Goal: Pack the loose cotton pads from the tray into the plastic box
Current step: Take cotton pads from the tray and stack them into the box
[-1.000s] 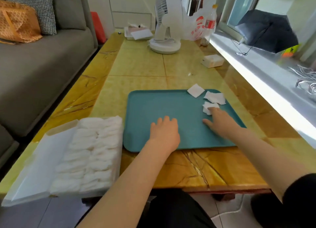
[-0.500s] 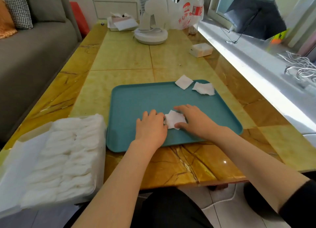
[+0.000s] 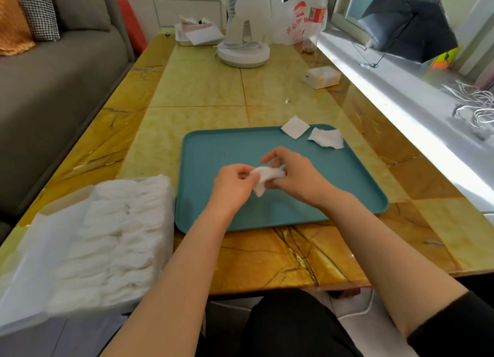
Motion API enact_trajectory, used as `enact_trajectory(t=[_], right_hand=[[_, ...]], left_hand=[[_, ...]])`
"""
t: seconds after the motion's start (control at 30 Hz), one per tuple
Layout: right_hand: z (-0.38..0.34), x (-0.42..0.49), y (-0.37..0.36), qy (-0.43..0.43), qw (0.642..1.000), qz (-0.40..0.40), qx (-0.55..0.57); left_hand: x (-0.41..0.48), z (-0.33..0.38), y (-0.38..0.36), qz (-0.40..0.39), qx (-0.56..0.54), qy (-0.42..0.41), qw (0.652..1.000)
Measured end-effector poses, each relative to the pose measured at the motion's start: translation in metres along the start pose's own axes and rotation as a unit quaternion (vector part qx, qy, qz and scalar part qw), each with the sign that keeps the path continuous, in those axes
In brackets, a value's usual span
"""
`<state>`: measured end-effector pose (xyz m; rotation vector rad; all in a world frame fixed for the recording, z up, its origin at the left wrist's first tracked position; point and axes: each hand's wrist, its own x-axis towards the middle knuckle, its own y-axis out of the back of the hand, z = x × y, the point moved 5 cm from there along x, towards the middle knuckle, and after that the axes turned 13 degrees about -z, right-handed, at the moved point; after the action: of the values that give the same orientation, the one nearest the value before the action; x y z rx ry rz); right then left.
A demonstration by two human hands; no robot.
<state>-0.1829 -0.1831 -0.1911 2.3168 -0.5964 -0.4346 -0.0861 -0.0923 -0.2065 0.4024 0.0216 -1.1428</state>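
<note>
**q:** Where's the pad point(image 3: 267, 176) being kept right now, and why are two hands needed for one bit of cotton?

**a:** It's held just above the middle of the tray point(image 3: 213, 148). It's pinched at its left end by the left hand point(image 3: 231, 187) and at its right end by the right hand point(image 3: 295, 174). The fingers of both are curled in round it and nothing else is carried. The pad is bent into a curve between them, so it's probably being folded or straightened. A floppy thing like that is hard to shape one-handed.

**q:** And the box?

**a:** The box point(image 3: 169, 217) is parked at the near left of the desk point(image 3: 200, 94), right up against the tray's left edge, though actual contact can't be told. Its top is open and rows of cotton are already packed inside. It was likely put there so only a short swing left is needed.

**q:** Much left to do?

**a:** Two more are left at the tray's far right corner. A square pad point(image 3: 295, 126) is hanging over the far rim onto the desk, and a crumpled pad point(image 3: 326, 138) is just right of it. So the job is judged nearly done.
</note>
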Motion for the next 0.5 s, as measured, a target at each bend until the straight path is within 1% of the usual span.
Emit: enact_trajectory(t=[0.07, 0.13, 0.23, 0.37, 0.43, 0.5], right_hand=[[-0.005, 0.003, 0.003, 0.007, 0.999, 0.01, 0.041], [-0.011, 0.005, 0.005, 0.015, 0.993, 0.009, 0.114], [-0.014, 0.008, 0.0, 0.009, 0.977, 0.001, 0.212], [-0.007, 0.007, -0.006, -0.008, 0.965, 0.029, 0.26], [-0.006, 0.005, -0.007, -0.014, 0.951, 0.02, 0.307], [-0.008, 0.004, -0.005, -0.016, 0.94, 0.034, 0.34]], left_hand=[[-0.003, 0.003, 0.004, 0.009, -0.041, -0.006, 0.999], [-0.006, 0.007, 0.006, 0.012, -0.054, -0.016, 0.998], [-0.006, 0.011, 0.011, 0.042, -0.009, -0.038, 0.998], [-0.002, 0.013, 0.023, 0.128, 0.071, -0.056, 0.988], [0.0, 0.014, 0.027, 0.154, 0.08, -0.065, 0.983], [0.002, 0.016, 0.024, 0.153, 0.072, -0.07, 0.983]])
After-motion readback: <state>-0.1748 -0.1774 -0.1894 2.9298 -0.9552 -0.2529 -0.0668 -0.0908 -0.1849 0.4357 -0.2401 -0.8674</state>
